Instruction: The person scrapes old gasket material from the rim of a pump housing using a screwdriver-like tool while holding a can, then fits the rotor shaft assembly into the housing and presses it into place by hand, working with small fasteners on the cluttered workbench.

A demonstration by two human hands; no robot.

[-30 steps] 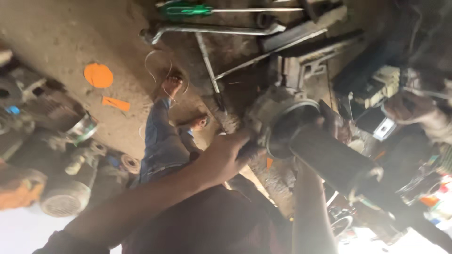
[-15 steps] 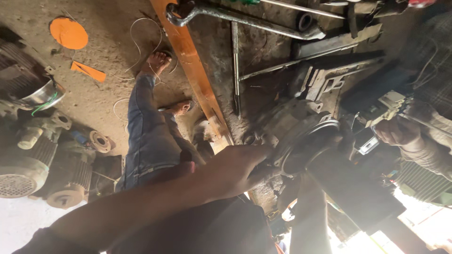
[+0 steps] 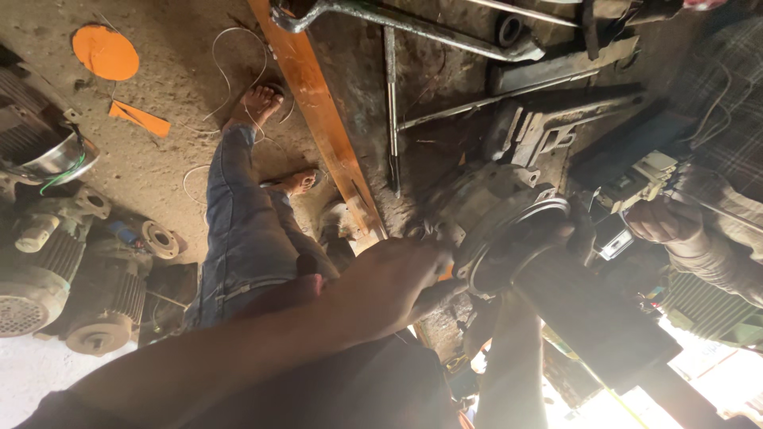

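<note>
A grimy grey electric motor housing (image 3: 493, 199) with a round metal rim (image 3: 517, 238) lies on the dirt floor in front of me. My left hand (image 3: 397, 278) reaches in from the lower left, and its fingers and thumb close on the near edge of the housing at the rim. My right forearm (image 3: 509, 357) rises from below toward the rim, but its hand is hidden behind the housing and a dark cylinder (image 3: 596, 318). My jeans-clad legs (image 3: 246, 230) stretch out with bare feet.
An orange plank (image 3: 318, 119), a long metal pipe wrench (image 3: 413, 24) and a screwdriver (image 3: 391, 103) lie beyond the housing. Old motors (image 3: 71, 294) sit at left, near an orange disc (image 3: 105, 52). Another person's hand (image 3: 664, 218) holds a small device at right.
The view has swung so the plank and wrench come closer into frame. My left hand stays at the housing's edge, its fingers now closed tighter on the rim.
</note>
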